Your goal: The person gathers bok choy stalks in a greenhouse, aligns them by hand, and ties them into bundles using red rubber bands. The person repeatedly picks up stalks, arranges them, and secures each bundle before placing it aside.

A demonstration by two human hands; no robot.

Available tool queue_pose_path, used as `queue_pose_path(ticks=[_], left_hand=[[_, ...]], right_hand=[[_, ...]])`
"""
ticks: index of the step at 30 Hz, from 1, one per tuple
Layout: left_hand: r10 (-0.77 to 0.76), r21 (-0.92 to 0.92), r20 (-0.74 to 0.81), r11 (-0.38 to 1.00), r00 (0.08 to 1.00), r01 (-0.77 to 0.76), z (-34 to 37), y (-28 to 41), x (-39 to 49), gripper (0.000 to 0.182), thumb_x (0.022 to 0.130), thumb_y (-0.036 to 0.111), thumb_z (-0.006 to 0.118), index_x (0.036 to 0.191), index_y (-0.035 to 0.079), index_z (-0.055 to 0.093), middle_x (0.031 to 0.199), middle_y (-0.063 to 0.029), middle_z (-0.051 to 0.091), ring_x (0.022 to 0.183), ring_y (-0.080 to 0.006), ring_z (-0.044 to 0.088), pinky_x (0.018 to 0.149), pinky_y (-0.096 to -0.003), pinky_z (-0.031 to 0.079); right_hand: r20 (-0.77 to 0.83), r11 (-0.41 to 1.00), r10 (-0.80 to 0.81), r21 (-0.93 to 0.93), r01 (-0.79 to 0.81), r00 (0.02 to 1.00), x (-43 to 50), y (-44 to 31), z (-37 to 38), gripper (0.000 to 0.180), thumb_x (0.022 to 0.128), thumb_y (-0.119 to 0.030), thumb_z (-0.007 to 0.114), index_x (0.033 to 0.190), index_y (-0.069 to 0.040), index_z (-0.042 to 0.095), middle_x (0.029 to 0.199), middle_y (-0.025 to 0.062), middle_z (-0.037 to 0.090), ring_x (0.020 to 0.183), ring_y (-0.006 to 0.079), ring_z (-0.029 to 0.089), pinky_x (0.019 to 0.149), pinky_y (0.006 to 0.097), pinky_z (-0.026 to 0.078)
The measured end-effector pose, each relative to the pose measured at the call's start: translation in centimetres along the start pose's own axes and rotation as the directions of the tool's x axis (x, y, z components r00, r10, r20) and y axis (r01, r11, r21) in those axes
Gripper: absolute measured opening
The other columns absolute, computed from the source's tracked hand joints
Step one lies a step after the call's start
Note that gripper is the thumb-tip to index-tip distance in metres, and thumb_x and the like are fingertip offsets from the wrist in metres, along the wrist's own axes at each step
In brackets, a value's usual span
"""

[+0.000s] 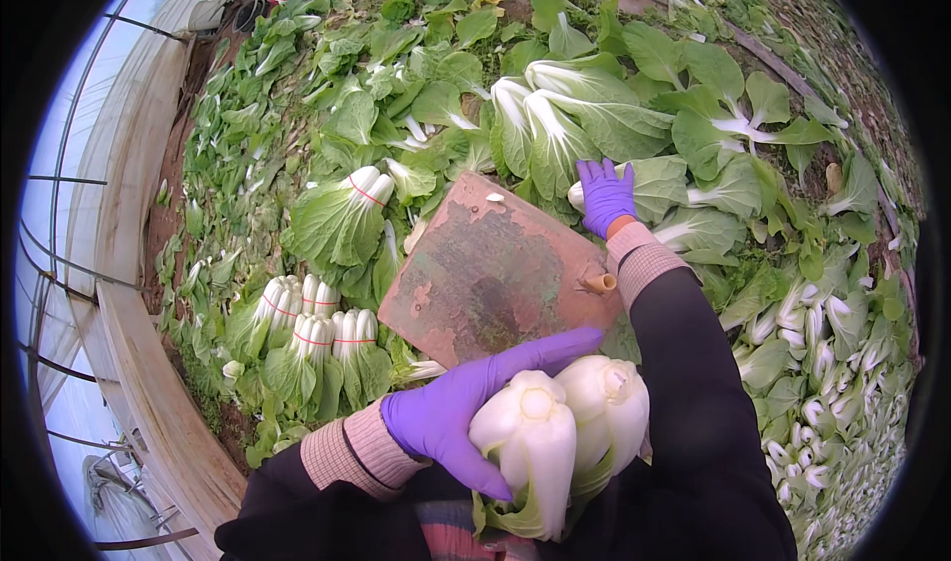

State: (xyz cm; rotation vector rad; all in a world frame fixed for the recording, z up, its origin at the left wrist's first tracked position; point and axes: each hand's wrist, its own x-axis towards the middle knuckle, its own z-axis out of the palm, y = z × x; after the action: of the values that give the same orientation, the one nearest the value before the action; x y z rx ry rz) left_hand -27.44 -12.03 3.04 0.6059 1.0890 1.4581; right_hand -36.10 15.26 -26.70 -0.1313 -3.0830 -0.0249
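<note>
In my left hand (475,405), in a purple glove, I hold two trimmed leafy cabbage heads (531,435) with white stalks. Their cut bases face up, close to my lap. My right hand (605,197), gloved alike, lies over the white stalk end of another cabbage head (654,186) on the ground; whether its fingers grip is hard to see. Between my hands lies a worn board (483,279) with flaking reddish paint. A tan tubular piece (599,284), perhaps a handle, sits at its right edge. Just beyond are several untied heads (557,115).
Left of the board stand several cabbage bundles (316,331) tied with red bands, and a larger tied one (364,190) behind them. Loose leaves (356,115) cover the ground. Cut stalks and leaves (817,383) are heaped at right. Plastic sheeting (141,78) runs along the left.
</note>
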Motion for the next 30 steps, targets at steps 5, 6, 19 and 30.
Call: queue_pose_path(ticks=[5,6,19,30], left_hand=[[-0.043,0.007,-0.065,0.999,0.997,0.043,-1.0,0.4,0.4,0.132,0.058,0.029,0.096,0.159,-0.003,0.017,0.155,-0.0175,0.041,0.142,-0.0258,0.041,0.12,-0.0409,0.03],[-0.04,0.001,-0.058,0.999,0.998,0.04,-1.0,0.4,0.5,0.132,0.058,0.029,0.096,0.159,-0.003,0.017,0.155,-0.0174,0.041,0.142,-0.0257,0.041,0.12,-0.041,0.031],[0.058,0.052,0.039,0.997,0.998,-0.06,2.6,-0.7,1.9,0.131,0.056,0.028,0.098,0.158,-0.002,0.021,0.154,-0.0164,0.041,0.141,-0.0249,0.043,0.118,-0.0419,0.034],[-0.033,0.094,0.012,0.995,0.999,0.032,2.2,-1.1,4.0,0.128,0.059,0.028,0.095,0.159,-0.001,0.02,0.153,-0.0165,0.042,0.139,-0.0244,0.045,0.116,-0.0393,0.035]], right_hand=[[0.206,0.995,-0.045,-0.079,0.063,0.977,0.9,1.5,-0.7,0.066,0.072,-0.029,0.08,0.133,-0.02,0.058,0.108,0.0064,0.064,0.109,0.0279,0.06,0.114,0.0609,0.028],[0.183,0.998,-0.042,-0.043,0.051,0.982,0.6,2.7,-2.3,0.056,0.07,-0.033,0.08,0.123,-0.022,0.064,0.105,0.0067,0.063,0.107,0.0284,0.061,0.113,0.0582,0.029],[-0.065,0.973,-0.1,-0.216,0.084,0.993,-11.0,18.1,-21.3,0.05,0.071,-0.011,0.075,0.119,-0.022,0.068,0.118,0.0087,0.061,0.109,0.028,0.061,0.113,0.0492,0.035],[0.362,0.972,-0.212,-0.016,0.233,0.908,-8.9,12.0,-2.8,0.049,0.079,-0.012,0.067,0.127,-0.014,0.061,0.128,0.018,0.056,0.104,0.0336,0.063,0.089,0.0452,0.05]])
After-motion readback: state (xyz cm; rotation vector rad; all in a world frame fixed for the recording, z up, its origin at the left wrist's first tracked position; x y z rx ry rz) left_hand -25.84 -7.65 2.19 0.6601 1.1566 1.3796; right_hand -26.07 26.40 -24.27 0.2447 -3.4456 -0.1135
